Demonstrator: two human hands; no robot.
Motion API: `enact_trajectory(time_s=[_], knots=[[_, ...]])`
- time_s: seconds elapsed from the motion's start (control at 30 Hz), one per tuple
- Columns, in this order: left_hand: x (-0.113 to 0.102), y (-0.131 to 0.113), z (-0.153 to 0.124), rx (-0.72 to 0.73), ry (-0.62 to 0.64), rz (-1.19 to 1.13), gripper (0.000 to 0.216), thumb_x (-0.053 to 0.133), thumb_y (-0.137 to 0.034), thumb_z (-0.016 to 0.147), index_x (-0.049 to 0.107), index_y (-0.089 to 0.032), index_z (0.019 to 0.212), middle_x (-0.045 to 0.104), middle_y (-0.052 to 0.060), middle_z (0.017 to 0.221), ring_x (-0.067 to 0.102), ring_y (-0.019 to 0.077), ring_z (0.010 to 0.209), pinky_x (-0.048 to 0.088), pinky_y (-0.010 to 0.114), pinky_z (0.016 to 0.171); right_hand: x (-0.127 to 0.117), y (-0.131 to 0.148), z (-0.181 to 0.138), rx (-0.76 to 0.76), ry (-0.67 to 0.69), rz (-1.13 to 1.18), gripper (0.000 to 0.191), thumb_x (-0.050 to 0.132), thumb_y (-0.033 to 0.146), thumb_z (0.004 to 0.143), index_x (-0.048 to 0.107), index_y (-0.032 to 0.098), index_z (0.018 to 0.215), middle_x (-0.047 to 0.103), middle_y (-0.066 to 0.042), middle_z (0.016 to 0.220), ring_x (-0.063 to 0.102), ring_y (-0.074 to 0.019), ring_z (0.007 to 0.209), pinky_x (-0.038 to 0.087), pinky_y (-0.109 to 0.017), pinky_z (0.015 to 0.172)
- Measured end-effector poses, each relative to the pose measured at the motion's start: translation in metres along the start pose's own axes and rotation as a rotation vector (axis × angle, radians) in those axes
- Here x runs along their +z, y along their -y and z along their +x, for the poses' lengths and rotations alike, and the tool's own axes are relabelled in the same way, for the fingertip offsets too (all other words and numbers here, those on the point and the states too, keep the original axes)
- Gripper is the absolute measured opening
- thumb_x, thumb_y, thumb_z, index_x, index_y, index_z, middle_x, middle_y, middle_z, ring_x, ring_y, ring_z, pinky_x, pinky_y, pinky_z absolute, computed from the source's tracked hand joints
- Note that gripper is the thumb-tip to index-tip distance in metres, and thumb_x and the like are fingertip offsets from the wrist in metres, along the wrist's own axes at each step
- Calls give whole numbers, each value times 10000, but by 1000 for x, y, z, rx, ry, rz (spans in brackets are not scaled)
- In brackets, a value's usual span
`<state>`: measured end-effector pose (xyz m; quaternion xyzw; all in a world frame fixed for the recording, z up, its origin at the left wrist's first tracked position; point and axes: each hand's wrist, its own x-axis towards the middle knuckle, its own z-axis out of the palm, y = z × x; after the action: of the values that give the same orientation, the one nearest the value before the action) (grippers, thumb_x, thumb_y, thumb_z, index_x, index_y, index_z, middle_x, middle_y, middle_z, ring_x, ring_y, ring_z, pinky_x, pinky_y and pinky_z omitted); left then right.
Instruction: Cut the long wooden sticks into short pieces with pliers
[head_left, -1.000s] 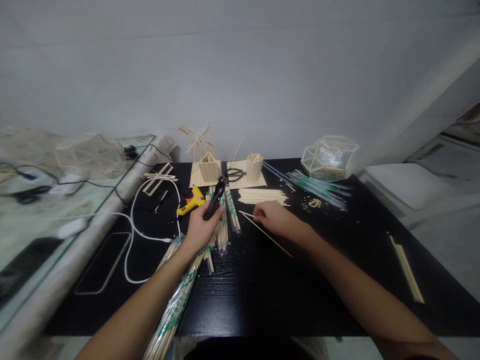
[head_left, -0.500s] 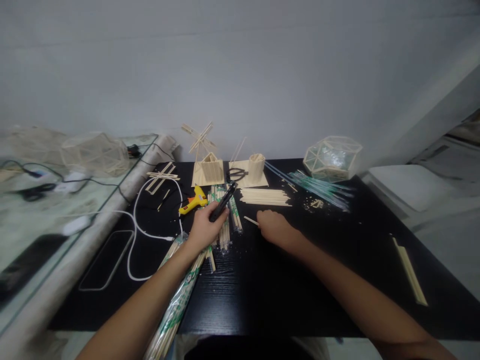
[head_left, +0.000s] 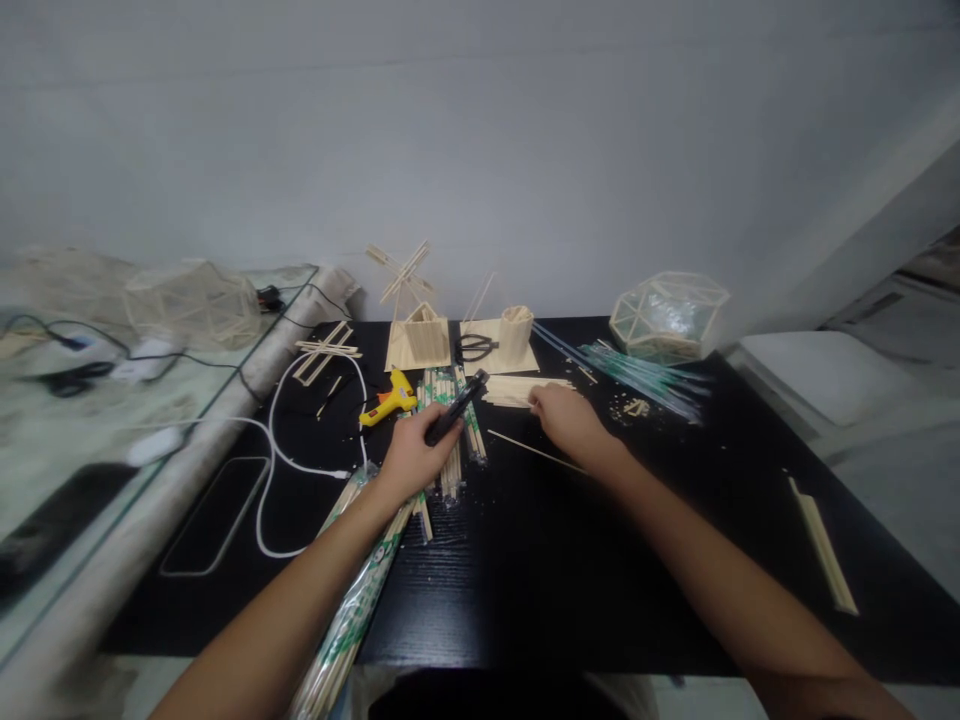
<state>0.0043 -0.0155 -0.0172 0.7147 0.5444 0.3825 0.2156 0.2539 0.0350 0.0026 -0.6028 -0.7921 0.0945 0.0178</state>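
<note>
My left hand (head_left: pixel 415 455) is closed round a black hand tool (head_left: pixel 457 406) that points up and to the right over a bundle of bamboo sticks (head_left: pixel 448 425). My right hand (head_left: pixel 567 418) reaches to the near edge of a flat pile of short cut sticks (head_left: pixel 517 390); its fingers are curled on the pile and I cannot make out if they hold one. A long thin skewer (head_left: pixel 529 450) lies loose on the black table (head_left: pixel 525 560) just below that hand.
A yellow glue gun (head_left: pixel 388 399) with a white cable (head_left: pixel 279 455) lies left of the bundle. Stick models (head_left: pixel 420 335), scissors (head_left: pixel 472 347) and a stick polyhedron (head_left: pixel 667 315) stand at the back. Green-tipped sticks (head_left: pixel 637 375) lie at right, a wrapped stick pack (head_left: pixel 352 610) under my left forearm.
My right hand let the long skewer lie on the table and moved up to the pile of cut sticks. The left hand tilted the black tool further to the right.
</note>
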Motion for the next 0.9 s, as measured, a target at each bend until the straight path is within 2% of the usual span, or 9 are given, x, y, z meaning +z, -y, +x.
enact_trajectory(time_s=[0.23,0.33,0.47,0.53,0.63,0.73,0.8,0.9], knots=[[0,0,1,-3,-1,3,205,595,-371,913,643,-193,822,617,-22,700,551,143,657,404,239,651,8,-9,6,11,46,-55,202,508,164,1003,696,131,1071,691,-175,1147,655,-270,1021,438,-309,795],[0,0,1,6,-4,4,202,598,-369,910,638,-194,818,619,-23,702,552,143,657,408,239,658,9,-6,5,-4,57,-71,222,480,106,993,694,102,1052,690,-209,1129,639,-299,1059,439,-330,826],[0,1,0,7,0,25,211,600,-375,905,634,-196,799,618,-21,689,549,145,641,408,240,647,5,-4,3,-44,63,-87,239,474,10,944,689,78,1023,696,-241,1100,611,-335,1117,429,-365,897],[0,2,0,-2,-2,19,217,598,-382,906,638,-196,802,625,-19,691,562,149,648,415,242,651,-1,-4,2,-58,44,-57,217,482,37,958,684,98,1008,709,-225,1081,632,-321,1078,442,-359,878],[0,3,1,-11,-6,-8,206,603,-382,902,663,-195,840,666,-9,740,607,165,698,440,251,684,-12,-5,-1,-90,-82,221,167,501,131,1000,668,142,995,746,-150,986,689,-262,947,477,-336,831],[-4,-2,4,-12,-37,-48,204,611,-380,898,691,-193,891,710,10,816,645,188,775,467,269,730,-20,-2,-5,-165,-204,732,116,578,194,975,665,166,1049,774,-75,909,738,-207,864,533,-326,839],[-8,-11,7,-5,-57,-69,207,621,-379,894,705,-191,923,730,23,865,658,201,818,480,282,764,-22,1,-7,-224,-200,1022,210,653,268,930,674,167,1114,786,-64,910,761,-203,853,572,-346,857],[-15,-27,9,9,-52,-77,216,647,-383,884,711,-197,970,741,33,924,669,211,867,490,298,814,-22,6,-7,-259,-155,1254,329,755,387,839,711,162,1075,793,-80,940,775,-228,871,603,-405,892]])
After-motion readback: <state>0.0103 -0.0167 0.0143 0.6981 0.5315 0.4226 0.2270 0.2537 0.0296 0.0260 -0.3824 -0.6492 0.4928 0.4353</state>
